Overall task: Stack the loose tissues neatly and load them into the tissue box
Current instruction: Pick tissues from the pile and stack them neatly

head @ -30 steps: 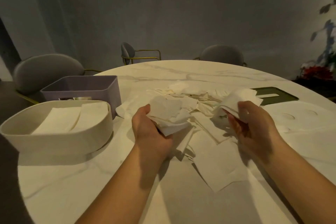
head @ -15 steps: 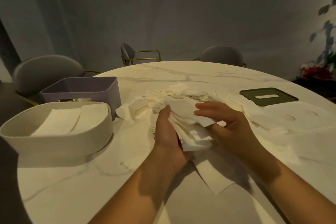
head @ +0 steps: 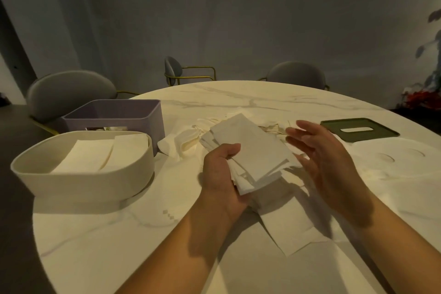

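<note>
White folded tissues form a rough stack [head: 253, 150] held above the table, to the right of the cream oval tissue box [head: 78, 188] and well apart from it. The left hand [head: 222, 174] grips the stack's near end, thumb on top and fingers beneath. The right hand [head: 327, 162] is open with fingers straight and spread, at the side of the stack away from the tissue box; whether its palm touches the edge of the stack cannot be told.

Under and behind the stack, still right of the tissue box, lies a heap of loose tissues [head: 188, 138]. One flat tissue [head: 291, 234] lies nearer the person, below the hands. Inside the tissue box rest two overlapping folded tissues [head: 95, 155].

Just behind the tissue box, touching or nearly so, stands a purple rectangular bin [head: 114, 112]. Far to the box's right, beyond the right hand, lies a dark green lid [head: 360, 130] with a slot in its middle. All rest on a round marble table [head: 107, 241]. A grey chair [head: 69, 93] stands behind the tissue box, off the table.
</note>
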Demonstrator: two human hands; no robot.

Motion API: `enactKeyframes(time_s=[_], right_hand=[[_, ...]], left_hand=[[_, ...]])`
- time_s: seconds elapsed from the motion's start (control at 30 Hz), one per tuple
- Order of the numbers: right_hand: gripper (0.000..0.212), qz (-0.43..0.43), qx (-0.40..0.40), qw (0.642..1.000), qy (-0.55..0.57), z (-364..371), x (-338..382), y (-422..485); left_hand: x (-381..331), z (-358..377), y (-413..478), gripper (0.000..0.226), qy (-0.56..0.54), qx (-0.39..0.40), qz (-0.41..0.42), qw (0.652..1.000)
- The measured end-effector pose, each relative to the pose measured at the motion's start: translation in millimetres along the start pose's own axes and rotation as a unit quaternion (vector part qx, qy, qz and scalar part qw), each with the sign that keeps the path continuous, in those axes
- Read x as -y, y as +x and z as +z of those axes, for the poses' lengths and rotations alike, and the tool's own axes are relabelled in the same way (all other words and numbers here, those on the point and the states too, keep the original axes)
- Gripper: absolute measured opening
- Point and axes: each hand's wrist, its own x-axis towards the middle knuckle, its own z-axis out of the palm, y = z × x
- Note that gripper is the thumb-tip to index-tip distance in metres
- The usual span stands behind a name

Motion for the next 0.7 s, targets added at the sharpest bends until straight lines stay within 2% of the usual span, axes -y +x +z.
enactKeyframes(time_s=[0.13, 0.2, 0.27, 0.4, 0.47, 0.53, 0.63, 0.7], right_hand=[[0.039, 0.171, 0.071, 0.977, 0.103, 0, 5, -7], [0.047, 0.220, 0.110, 0.960, 0.132, -1, 7, -7], [0.045, 0.259, 0.101, 0.945, 0.169, -2, 8, -5], [0.038, 0.264, 0.061, 0.932, 0.240, -5, 8, 0], [0.023, 0.253, 0.030, 0.932, 0.259, -7, 7, 2], [0.006, 0.252, -0.042, 0.932, 0.259, -8, 5, 6], [0.008, 0.247, -0.165, 0.921, 0.253, -12, 9, 11], [0.005, 0.217, -0.203, 0.924, 0.240, -16, 13, 10]], left_hand=[[-1, -3, 2, 0.010, -0.015, 0.003, 0.009, 1.000], [-1, -3, 3, 0.011, -0.016, 0.005, 0.004, 1.000], [-1, -3, 3, 0.011, -0.009, 0.005, -0.004, 1.000], [0, -2, 2, 0.011, -0.006, -0.001, -0.014, 1.000], [-1, -2, 2, 0.011, -0.011, -0.011, -0.013, 1.000], [-1, -3, 3, 0.011, -0.018, -0.025, -0.013, 0.999], [0, -4, 5, 0.010, -0.018, -0.037, -0.021, 0.999], [1, -3, 5, 0.009, -0.009, -0.033, -0.028, 0.999]])
